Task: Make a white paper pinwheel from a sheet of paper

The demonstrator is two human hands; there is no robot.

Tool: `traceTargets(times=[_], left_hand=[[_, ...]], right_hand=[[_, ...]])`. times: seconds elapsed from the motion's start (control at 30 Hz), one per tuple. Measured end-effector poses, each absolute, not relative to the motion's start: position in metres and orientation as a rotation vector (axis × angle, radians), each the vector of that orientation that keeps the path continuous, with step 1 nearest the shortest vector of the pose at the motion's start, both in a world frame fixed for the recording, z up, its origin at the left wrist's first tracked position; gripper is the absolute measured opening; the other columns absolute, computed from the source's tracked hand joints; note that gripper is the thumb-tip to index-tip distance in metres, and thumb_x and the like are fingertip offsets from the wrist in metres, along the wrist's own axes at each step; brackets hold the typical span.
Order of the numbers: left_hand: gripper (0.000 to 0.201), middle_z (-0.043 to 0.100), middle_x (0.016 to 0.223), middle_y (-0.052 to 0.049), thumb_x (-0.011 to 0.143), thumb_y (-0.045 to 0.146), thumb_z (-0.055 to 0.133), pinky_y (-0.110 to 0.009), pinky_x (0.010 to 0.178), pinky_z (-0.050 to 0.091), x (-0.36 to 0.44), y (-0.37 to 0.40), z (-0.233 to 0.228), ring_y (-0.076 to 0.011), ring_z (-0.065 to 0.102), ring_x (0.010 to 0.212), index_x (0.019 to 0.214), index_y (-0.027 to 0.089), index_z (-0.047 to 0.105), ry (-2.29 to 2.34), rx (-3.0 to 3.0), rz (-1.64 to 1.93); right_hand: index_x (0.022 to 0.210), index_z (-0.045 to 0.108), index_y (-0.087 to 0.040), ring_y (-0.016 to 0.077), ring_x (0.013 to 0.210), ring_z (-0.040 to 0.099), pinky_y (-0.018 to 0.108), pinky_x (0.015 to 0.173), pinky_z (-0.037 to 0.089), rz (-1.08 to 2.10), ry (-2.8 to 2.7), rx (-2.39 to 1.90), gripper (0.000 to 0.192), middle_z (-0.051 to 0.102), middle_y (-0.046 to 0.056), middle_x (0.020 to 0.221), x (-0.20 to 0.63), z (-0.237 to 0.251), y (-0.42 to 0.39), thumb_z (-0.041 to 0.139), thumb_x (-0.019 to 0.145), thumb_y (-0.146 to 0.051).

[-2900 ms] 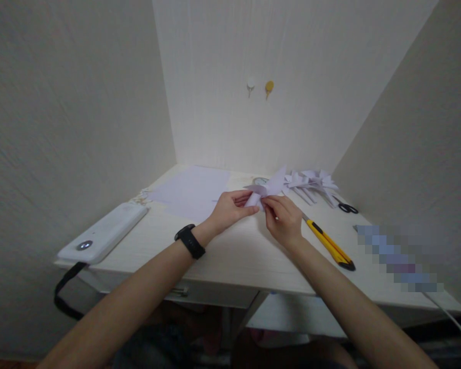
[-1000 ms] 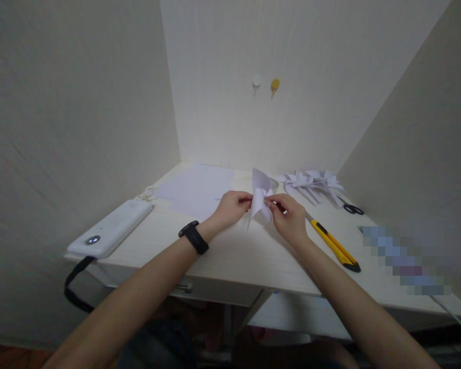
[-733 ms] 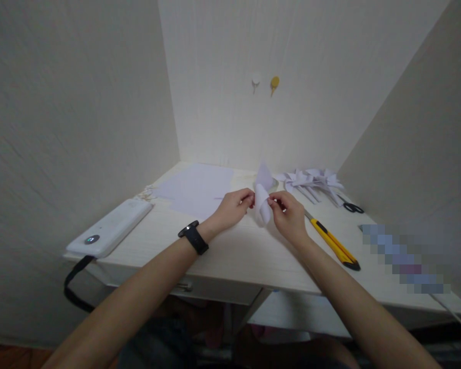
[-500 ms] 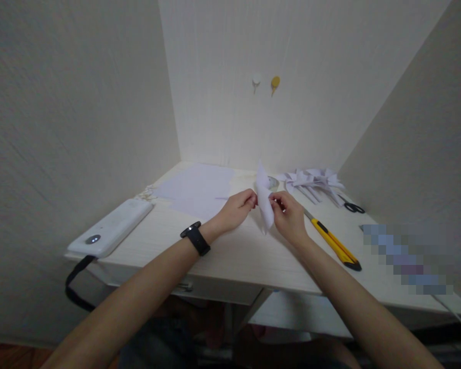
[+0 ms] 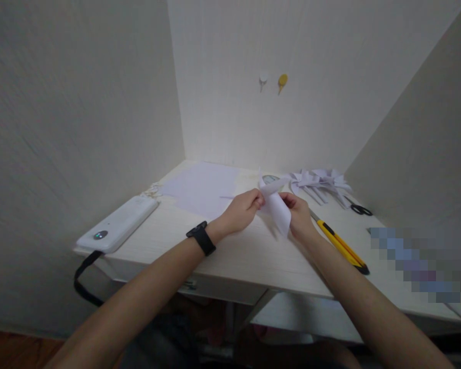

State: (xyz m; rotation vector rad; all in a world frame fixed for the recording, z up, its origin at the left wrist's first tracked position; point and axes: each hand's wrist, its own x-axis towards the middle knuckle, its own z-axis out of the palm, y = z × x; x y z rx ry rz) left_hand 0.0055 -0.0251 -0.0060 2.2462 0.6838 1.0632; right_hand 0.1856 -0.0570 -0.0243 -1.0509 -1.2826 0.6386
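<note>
A white paper pinwheel [image 5: 278, 210] with curved blades is held up over the desk between my two hands. My left hand [image 5: 246, 209], with a black watch on its wrist, is closed at the pinwheel's left side, its fingertips at the middle of the folds. From the right, my right hand [image 5: 300, 216] pinches the paper; its fingertips are partly hidden behind a blade. To the right of that hand lies a yellow utility knife [image 5: 340, 245]. Several more paper pinwheels [image 5: 318, 180] with rolled paper sticks are heaped farther back.
White paper sheets [image 5: 203, 187] cover the back left of the desk [image 5: 230, 256]. A white power bank-like device [image 5: 119, 224] with a black strap sits at the left edge. Black scissors [image 5: 361, 209] lie right, near a blurred-out object [image 5: 415, 264]. A round roll [image 5: 271, 179] is behind the pinwheel.
The pinwheel has turned from nearly edge-on, so its blades now face me more. Both hands keep hold of it. The whole view has shifted slightly.
</note>
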Motion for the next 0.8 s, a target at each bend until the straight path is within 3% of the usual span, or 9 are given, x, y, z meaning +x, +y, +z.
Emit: traceTargets(times=[0.27, 0.6, 0.8], left_hand=[[0.024, 0.058, 0.077, -0.003, 0.098, 0.031, 0.040, -0.031, 0.071, 0.038, 0.006, -0.025, -0.010, -0.0182, 0.051, 0.073, 0.078, 0.020, 0.048, 0.762, 2.346, 1.042], [0.022, 0.051, 0.072, 0.001, 0.093, 0.028, 0.044, -0.028, 0.069, 0.037, 0.008, -0.027, -0.006, -0.0150, 0.048, 0.073, 0.073, 0.020, 0.044, 0.658, 2.009, 1.056], [0.020, 0.059, 0.080, -0.003, 0.094, 0.029, 0.043, -0.030, 0.077, 0.043, 0.011, -0.026, -0.008, -0.0167, 0.054, 0.081, 0.082, 0.018, 0.053, 0.653, 1.975, 1.047]], right_hand=[[0.075, 0.071, -0.019, 0.0179, 0.059, 0.063, 0.030, 0.056, 0.050, 0.641, -1.294, -1.063, 0.028, 0.072, 0.003, 0.068, 0.185, -0.025, -0.057, 0.078, 0.062, -0.042], [0.079, 0.073, -0.018, 0.0198, 0.068, 0.066, 0.033, 0.066, 0.052, 0.572, -1.316, -1.038, 0.018, 0.074, 0.004, 0.075, 0.179, -0.025, -0.062, 0.072, 0.070, -0.033], [0.082, 0.071, -0.018, 0.0199, 0.070, 0.064, 0.031, 0.063, 0.050, 0.339, -1.372, -1.113, 0.014, 0.073, 0.005, 0.078, 0.173, -0.023, -0.070, 0.064, 0.077, -0.030]])
